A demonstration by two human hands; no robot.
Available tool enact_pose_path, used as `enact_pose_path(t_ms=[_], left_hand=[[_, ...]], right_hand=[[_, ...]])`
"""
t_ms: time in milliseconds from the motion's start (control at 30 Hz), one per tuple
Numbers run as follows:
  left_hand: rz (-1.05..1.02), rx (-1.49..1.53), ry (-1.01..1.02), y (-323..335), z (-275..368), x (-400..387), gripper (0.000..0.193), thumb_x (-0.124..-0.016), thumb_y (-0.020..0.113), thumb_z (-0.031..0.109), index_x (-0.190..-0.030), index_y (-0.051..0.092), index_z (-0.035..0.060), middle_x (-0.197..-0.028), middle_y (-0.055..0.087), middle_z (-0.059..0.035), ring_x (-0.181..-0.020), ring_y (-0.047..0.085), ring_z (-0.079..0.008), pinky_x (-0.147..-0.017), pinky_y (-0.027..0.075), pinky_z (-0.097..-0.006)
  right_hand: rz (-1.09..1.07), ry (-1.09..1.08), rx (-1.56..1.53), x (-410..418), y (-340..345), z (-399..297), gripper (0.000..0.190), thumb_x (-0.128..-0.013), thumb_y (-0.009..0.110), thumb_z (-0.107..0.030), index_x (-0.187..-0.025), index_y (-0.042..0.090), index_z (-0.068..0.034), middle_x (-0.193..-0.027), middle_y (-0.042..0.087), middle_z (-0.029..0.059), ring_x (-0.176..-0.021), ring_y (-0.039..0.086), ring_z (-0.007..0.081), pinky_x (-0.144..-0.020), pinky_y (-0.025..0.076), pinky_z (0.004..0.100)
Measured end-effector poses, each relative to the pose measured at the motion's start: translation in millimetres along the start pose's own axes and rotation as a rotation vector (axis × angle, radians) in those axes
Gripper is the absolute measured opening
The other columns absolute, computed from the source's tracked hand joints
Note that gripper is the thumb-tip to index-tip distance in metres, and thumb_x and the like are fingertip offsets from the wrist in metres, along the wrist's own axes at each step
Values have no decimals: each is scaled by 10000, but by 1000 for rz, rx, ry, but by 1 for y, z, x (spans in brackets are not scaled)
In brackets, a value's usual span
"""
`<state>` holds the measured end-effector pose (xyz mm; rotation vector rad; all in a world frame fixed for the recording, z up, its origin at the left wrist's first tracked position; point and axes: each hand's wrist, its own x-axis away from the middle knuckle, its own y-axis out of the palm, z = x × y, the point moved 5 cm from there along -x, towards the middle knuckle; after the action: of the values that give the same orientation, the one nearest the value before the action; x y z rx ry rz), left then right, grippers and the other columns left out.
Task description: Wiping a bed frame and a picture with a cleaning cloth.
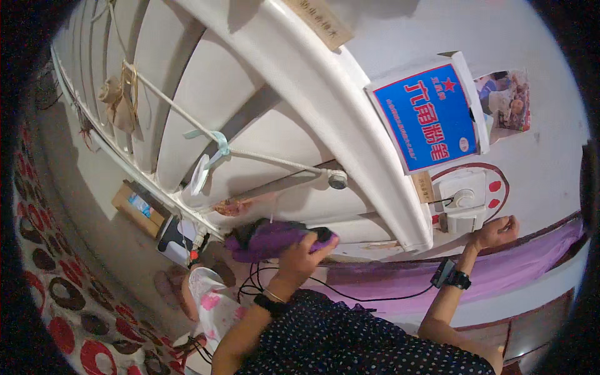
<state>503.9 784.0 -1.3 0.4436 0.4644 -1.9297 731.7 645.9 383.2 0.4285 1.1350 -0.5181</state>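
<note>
My left hand (300,262) grips a soft purple and black item (272,241), perhaps a cloth or padded article, beside the lower end of a white slatted frame (300,98). Off to the right, my right hand (497,233) is raised in front of the wall, just below a white wall-mounted switch or dial unit (464,199); its fingers are loosely curled, and whether they are closed is unclear. Both wrists wear black bands, and a black cable runs to the device on the right one. A white rope (276,159) crosses the frame with a pale blue tie on it.
A blue printed box (426,117) is at the wall beside the frame. A cloth pouch (117,103) hangs from the rope. Below are a cardboard box (138,208), patterned fabric (70,300), and another person in white clothing with pink flowers (211,300). Purple fabric (511,267) runs along the right.
</note>
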Motion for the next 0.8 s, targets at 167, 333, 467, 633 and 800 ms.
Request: enact_pose_path(t_ms=[167,333,467,633,800], left_hand=[[44,-57,30,-10,17,-18,327,-725,637,115,-1038,657,206,-928,545,-101,-727,546,-249,-596,461,-334],[-98,-79,164,-4,21,-19,416,-707,599,118,-1097,622,258,-911,497,-84,-659,549,-222,-521,479,-311],[3,-173,152,4,2,2,419,-717,582,119,-1114,613,250,-935,505,-99,-655,553,-225,-535,486,-311],[131,-52,165,-8,29,-21,387,-739,586,129,-1104,618,252,-919,499,-90,-651,565,-230,-530,492,-324],[-48,268,-220,1,1,-10,149,-771,628,177,-894,659,99,-727,537,-112,-606,543,-251,-537,430,-351]], right_hand=[[70,-17,75,0,0,-17,249,-834,496,-136,-1000,507,49,-1010,483,179,-893,481,275,-801,412,366],[49,-16,75,-1,-2,-13,224,-846,486,-126,-993,511,40,-1001,483,171,-897,481,274,-809,412,370],[81,-31,59,2,-2,-22,208,-847,488,-120,-984,517,33,-986,493,154,-896,480,267,-797,412,370],[114,-64,75,0,-3,-6,197,-840,498,-107,-979,522,30,-967,507,147,-871,479,259,-758,411,362],[108,-109,111,1,-2,-17,210,-831,492,-120,-975,521,30,-955,513,148,-842,477,268,-727,405,362]])
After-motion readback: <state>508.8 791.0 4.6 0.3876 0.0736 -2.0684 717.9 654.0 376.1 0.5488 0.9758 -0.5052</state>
